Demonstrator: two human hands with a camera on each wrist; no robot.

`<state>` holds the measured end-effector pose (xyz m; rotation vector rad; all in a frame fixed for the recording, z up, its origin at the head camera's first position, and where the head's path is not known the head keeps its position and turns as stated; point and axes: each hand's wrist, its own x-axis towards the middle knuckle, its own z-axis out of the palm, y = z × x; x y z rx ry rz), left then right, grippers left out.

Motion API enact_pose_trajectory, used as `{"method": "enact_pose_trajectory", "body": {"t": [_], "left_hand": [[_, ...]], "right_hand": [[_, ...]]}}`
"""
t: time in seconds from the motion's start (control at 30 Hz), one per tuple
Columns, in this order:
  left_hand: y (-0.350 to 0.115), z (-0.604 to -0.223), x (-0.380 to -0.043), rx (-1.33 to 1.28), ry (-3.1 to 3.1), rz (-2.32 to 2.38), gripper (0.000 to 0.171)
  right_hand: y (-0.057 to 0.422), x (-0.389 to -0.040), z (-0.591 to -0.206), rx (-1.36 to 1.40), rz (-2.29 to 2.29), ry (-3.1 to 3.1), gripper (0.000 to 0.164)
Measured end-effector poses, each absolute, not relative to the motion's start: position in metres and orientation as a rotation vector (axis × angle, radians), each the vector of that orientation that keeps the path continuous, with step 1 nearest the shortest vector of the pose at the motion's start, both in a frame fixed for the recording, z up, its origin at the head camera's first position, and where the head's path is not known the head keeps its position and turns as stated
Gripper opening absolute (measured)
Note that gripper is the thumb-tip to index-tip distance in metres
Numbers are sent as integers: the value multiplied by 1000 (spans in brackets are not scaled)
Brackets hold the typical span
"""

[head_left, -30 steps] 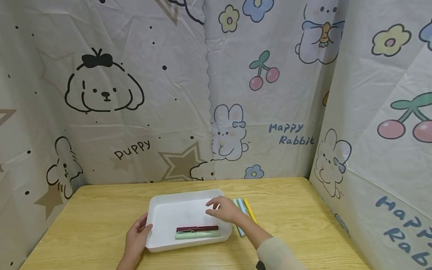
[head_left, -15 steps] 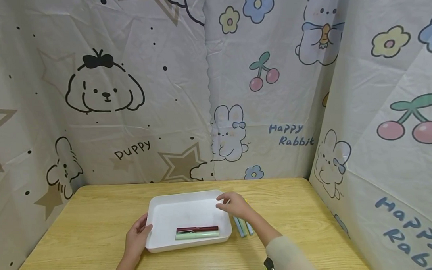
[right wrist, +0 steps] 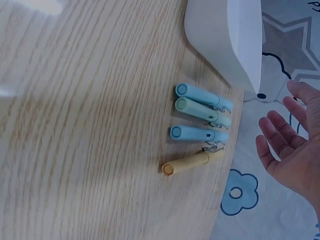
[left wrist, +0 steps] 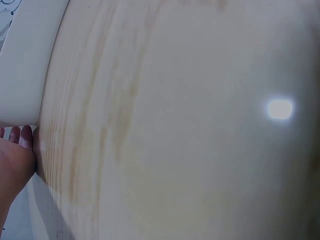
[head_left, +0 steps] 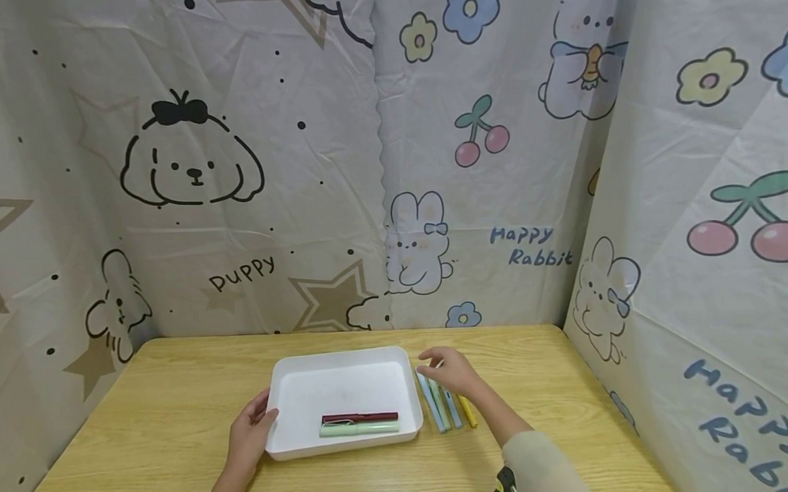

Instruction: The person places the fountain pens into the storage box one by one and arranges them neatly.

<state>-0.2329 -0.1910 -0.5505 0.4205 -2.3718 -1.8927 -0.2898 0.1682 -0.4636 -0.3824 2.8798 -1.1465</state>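
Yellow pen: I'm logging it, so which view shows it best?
Right wrist view: the yellow pen lies large and uncovered. In the head view, the right arm hides part; left wrist shows none.

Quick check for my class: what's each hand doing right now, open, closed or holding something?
Left hand: closed, holding the white tray at its left end.
Right hand: open, holding nothing, near the pens.
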Motion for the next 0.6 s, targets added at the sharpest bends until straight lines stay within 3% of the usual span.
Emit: {"method": "enact_pose_trajectory", "body": {"t": [0.6], "left_hand": [[-190,-549,-232,434,-2370,-1871,51]], "right_hand": [[199,-291,-475,-196,-1178,2922,30]]}}
